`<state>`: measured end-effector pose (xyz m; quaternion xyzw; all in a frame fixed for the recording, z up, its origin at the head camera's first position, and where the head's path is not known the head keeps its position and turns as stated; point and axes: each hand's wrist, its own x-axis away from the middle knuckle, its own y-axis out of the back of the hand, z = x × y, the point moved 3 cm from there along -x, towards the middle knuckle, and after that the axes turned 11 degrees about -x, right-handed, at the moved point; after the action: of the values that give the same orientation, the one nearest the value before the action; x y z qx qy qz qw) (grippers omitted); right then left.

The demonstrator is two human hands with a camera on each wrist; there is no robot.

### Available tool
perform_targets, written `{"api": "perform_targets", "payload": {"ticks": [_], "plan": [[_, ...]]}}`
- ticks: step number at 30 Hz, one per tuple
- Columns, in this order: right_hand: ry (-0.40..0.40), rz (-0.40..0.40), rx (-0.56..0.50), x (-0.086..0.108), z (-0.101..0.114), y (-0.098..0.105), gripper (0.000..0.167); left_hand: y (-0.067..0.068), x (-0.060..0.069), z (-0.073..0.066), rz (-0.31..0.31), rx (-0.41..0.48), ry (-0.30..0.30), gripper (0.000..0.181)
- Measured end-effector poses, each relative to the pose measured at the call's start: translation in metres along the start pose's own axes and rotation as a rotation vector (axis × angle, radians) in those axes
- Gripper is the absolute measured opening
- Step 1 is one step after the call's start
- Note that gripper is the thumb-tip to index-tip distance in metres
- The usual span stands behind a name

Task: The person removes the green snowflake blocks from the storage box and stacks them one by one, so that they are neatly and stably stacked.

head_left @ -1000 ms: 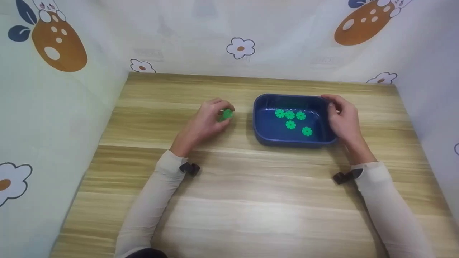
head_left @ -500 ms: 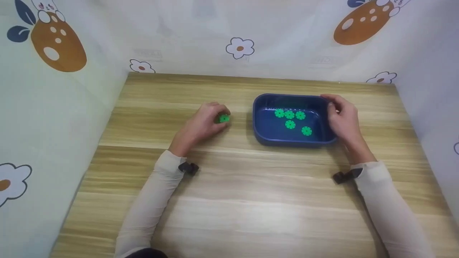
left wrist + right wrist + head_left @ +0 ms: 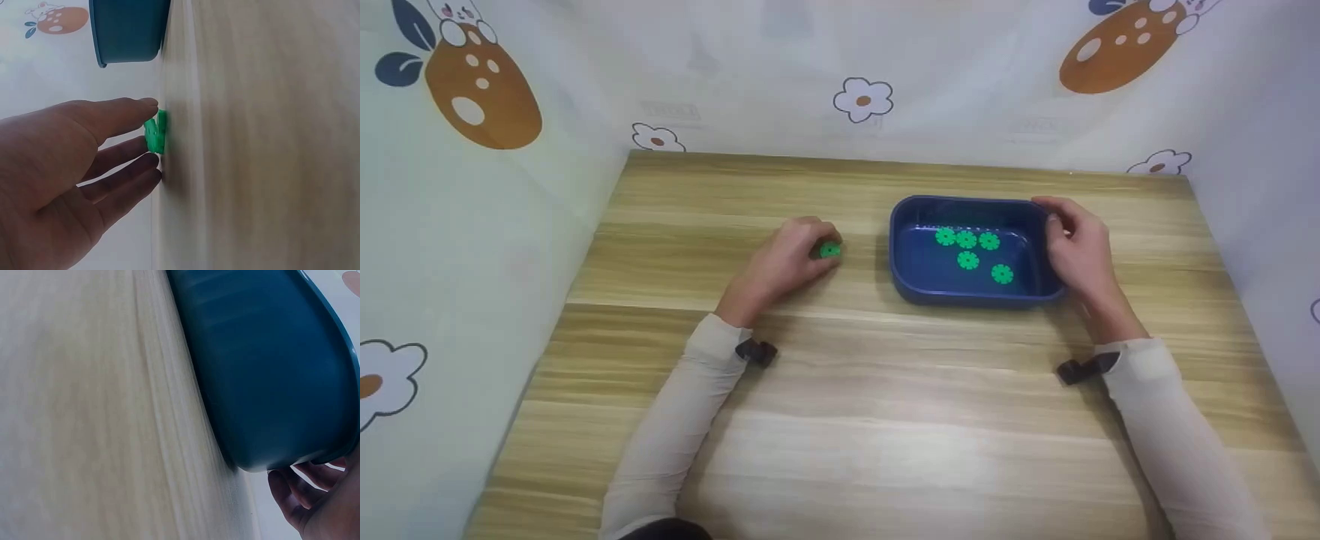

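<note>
My left hand point(image 3: 791, 255) is low over the wooden table, left of a blue plastic box. Its thumb and fingers are curved around green notched plastic discs point(image 3: 829, 250). In the left wrist view, two green discs point(image 3: 155, 133) seem to overlap at a tilt against the tabletop, between thumb and fingers; the fingers partly hide them. My right hand point(image 3: 1081, 251) grips the right end of the blue box point(image 3: 979, 300), thumb on the rim. Some of its fingers point(image 3: 287, 498) show beside the box wall in the right wrist view. Several flat green discs point(image 3: 967, 260) lie inside the box.
The wood-grain table point(image 3: 840, 420) is bordered at the back and sides by pale walls point(image 3: 765, 90) printed with flowers and orange fruit. A small black wrist camera point(image 3: 757, 352) sits on the left cuff, another black camera point(image 3: 1086, 370) on the right.
My left hand has moved slightly down and left, lowering the green discs toward the tabletop. The right hand, the box and the discs inside it have stayed put.
</note>
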<state>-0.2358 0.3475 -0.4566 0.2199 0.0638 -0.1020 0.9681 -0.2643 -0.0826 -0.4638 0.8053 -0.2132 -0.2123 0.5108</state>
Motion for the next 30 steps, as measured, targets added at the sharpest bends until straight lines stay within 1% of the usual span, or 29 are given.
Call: {"api": "perform_targets", "payload": {"ticks": [3,7,14,17,24,30], "plan": [[-0.003,0.001,0.0,0.0,-0.0005,0.0005,0.039,-0.0005,0.0001,0.0,0.004,-0.001,0.014,0.024],[0.003,-0.002,-0.006,-0.0005,-0.0008,0.0004,0.039,0.0005,0.0007,0.0003,0.013,0.0,0.016,0.026],[-0.001,0.0,-0.012,-0.0003,-0.0005,0.0004,0.038,0.0025,0.0013,0.0015,0.027,0.004,0.007,0.023],[-0.003,0.0,-0.014,-0.0002,-0.0004,0.0004,0.039,0.0026,0.0013,0.0019,0.026,0.005,0.002,0.022],[0.053,-0.014,-0.018,-0.0014,-0.0009,-0.001,0.038,0.0036,0.0028,0.0013,0.025,0.019,-0.002,0.02],[0.032,0.0,-0.009,-0.0015,-0.0016,-0.0005,0.038,0.0032,0.0027,0.0013,0.009,0.007,-0.015,0.021]]}}
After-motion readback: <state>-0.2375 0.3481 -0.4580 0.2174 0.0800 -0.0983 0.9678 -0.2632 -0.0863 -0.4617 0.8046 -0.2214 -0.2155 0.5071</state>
